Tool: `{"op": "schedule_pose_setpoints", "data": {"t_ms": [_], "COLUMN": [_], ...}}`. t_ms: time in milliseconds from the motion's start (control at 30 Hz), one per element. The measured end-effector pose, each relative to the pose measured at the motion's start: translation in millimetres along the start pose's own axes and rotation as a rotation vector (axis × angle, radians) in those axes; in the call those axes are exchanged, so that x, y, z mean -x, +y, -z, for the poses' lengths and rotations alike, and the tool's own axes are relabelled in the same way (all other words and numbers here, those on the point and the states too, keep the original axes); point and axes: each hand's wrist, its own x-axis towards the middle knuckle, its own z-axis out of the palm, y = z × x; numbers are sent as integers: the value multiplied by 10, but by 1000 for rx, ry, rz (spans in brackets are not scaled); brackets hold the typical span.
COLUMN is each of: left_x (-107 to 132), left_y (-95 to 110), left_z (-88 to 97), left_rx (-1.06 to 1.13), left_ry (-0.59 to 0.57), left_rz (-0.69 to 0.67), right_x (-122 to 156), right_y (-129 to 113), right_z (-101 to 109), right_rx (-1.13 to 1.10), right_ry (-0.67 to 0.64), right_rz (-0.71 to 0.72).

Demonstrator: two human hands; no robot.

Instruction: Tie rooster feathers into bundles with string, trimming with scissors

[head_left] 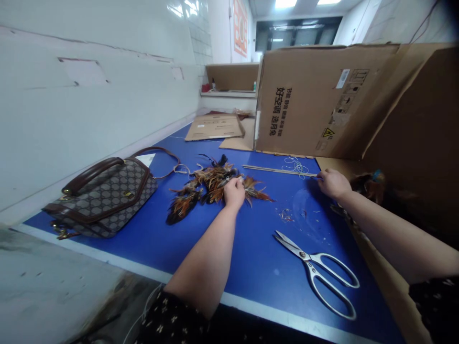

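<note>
My left hand is closed in a pinch on the right part of a bunch of brown and black feathers, which lies spread on the blue tabletop. On the right, the fingers of my right hand are pinched at the near end of a pair of thin light sticks. A loose tangle of pale thread lies over the sticks. Large metal scissors rest partly open in front, between my forearms. My fingertips are partly hidden on both hands.
A patterned handbag with brown trim stands at the left, its strap reaching toward the feathers. A big cardboard box walls the back right, with more dark feathers by my right forearm. Flat cardboard lies behind. Small scraps dot the table.
</note>
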Motion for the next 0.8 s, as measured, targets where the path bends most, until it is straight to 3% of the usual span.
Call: {"op": "schedule_pose_setpoints", "data": {"t_ms": [300,600,700,800], "left_x": [-37,-32,-33,-55], "left_y": [-65,-43,-34,-46], "left_z": [-43,-39,-33,-27], "left_rx": [-15,-12,-33,10], "left_ry": [-30,-23,3,29], "left_rz": [-4,-12,6,25], "right_x": [-251,-126,12,160], "right_y": [-6,-19,-8,-5], "right_z": [-170,-40,48,150], "right_rx": [-50,-144,-195,-266], "right_ry": [-50,22,19,-48], "right_rz": [-69,-146,-101,48]}}
